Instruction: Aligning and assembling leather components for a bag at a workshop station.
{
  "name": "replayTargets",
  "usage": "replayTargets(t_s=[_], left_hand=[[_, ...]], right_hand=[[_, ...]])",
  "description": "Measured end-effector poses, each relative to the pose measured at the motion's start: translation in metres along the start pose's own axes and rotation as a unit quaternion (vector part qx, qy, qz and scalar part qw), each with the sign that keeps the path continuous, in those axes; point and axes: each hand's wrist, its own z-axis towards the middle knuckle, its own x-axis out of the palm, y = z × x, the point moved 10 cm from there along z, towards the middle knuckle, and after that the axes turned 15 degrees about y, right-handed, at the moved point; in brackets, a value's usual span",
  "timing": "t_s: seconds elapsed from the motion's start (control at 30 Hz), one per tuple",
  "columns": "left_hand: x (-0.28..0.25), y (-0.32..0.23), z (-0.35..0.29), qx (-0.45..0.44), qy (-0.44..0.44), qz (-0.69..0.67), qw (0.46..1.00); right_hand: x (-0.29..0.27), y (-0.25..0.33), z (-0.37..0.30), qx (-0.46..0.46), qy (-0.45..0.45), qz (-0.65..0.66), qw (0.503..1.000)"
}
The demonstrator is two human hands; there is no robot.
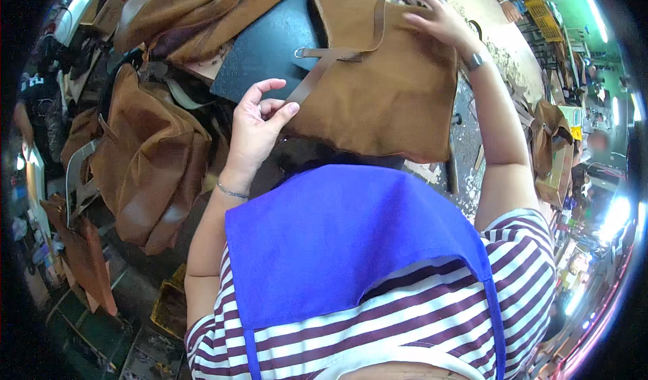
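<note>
A brown leather bag (385, 103) lies flat in front of me, its opening to the left. A dark flat board (263, 49) shows at that opening; how far it reaches under or into the bag is hidden. Across the bag runs a thin brown strap (379, 25) with a metal ring at its left end. My left hand (260, 120) pinches a strap piece at the bag's near left corner between thumb and fingers, the index finger raised. At the far right my right hand (442, 25) rests on the bag by the strap, fingers spread.
Several brown bags are piled at the far left, and another brown bag (152, 157) hangs at my left. A yellow crate (169, 302) stands low at the left. Beyond the worn work table (503, 39), another person's hand (511, 10) shows at the upper right.
</note>
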Motion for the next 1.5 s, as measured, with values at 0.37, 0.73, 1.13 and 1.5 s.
replayTargets(t_s=[0.37, 0.73, 1.13, 1.5], left_hand=[[-0.061, -0.036, 0.113, -0.152, 0.166, 0.175, 0.959], [-0.055, -0.042, 0.189, -0.119, 0.3, 0.342, 0.883], [-0.044, -0.042, 0.189, -0.135, 0.291, 0.364, 0.874], [-0.045, -0.037, 0.191, -0.146, 0.288, 0.375, 0.869]], right_hand=[[0.016, -0.045, -0.051, 0.213, 0.148, 0.058, 0.964], [0.043, 0.075, -0.157, 0.215, 0.372, 0.198, 0.881], [0.082, 0.132, 0.002, -0.023, 0.195, 0.129, 0.972], [0.065, 0.132, 0.062, -0.055, 0.214, 0.17, 0.96]])
